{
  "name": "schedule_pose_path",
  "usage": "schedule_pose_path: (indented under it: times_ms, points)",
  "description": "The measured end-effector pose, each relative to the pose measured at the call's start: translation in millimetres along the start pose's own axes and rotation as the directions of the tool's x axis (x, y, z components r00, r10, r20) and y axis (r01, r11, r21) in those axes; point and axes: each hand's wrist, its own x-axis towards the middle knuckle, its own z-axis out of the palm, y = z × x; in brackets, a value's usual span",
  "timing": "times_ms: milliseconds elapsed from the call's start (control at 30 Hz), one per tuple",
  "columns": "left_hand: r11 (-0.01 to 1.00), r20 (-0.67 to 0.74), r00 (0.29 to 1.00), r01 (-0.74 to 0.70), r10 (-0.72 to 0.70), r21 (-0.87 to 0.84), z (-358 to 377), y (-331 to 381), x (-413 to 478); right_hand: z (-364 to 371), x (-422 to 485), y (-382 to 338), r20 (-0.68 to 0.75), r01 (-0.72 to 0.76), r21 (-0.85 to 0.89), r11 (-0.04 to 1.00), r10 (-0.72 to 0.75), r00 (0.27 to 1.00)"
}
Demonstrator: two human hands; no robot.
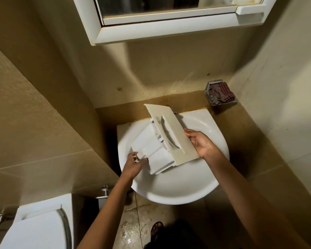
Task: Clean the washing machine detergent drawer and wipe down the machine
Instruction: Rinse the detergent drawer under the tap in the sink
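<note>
A white plastic detergent drawer [156, 151] lies tilted over the white wash basin [187, 187], its cream front panel with a curved handle recess turned up and to the right. My right hand [200, 141] grips the right edge of that front panel. My left hand [136, 163] holds the drawer's rear lower-left corner, fingers curled around the plastic. The drawer's compartments face away, so its inside is hidden. The tap [172, 109] is mostly hidden behind the panel's top edge.
A metal soap dish holding a checked cloth [221, 93] is fixed on the wall ledge at the right. A white mirror cabinet [169, 18] hangs above. A toilet [38, 227] stands at lower left, with a wet tiled floor below the basin.
</note>
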Motion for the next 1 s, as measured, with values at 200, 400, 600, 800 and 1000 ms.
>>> schedule_pose_path:
  times_ms: [200,400,600,800,1000]
  points:
    - [0.986,0.01,0.99,0.144,-0.144,-0.085,-0.9,-19.0,9.8,-24.1,-12.4,15.8,-0.064,-0.007,0.164,0.986,0.018,0.998]
    - [0.953,0.231,0.96,0.207,-0.155,-0.221,7.9,-23.4,9.5,-55.7,-30.6,56.9,-0.177,-0.053,0.2,0.978,0.09,0.98]
    - [0.954,0.277,0.948,0.217,-0.156,-0.207,27.7,-12.9,8.7,-74.0,-40.4,83.2,-0.238,-0.101,0.209,0.973,0.151,0.959]
    - [0.965,0.25,0.953,0.212,-0.17,-0.153,46.9,-1.0,20.6,-82.4,-34.7,78.9,-0.3,-0.124,0.08,0.989,0.142,0.943]
    - [0.964,0.21,0.958,0.225,-0.193,-0.143,62.3,8.6,31.5,-79.3,-36.7,64.6,-0.128,-0.121,0.023,0.992,0.123,0.984]
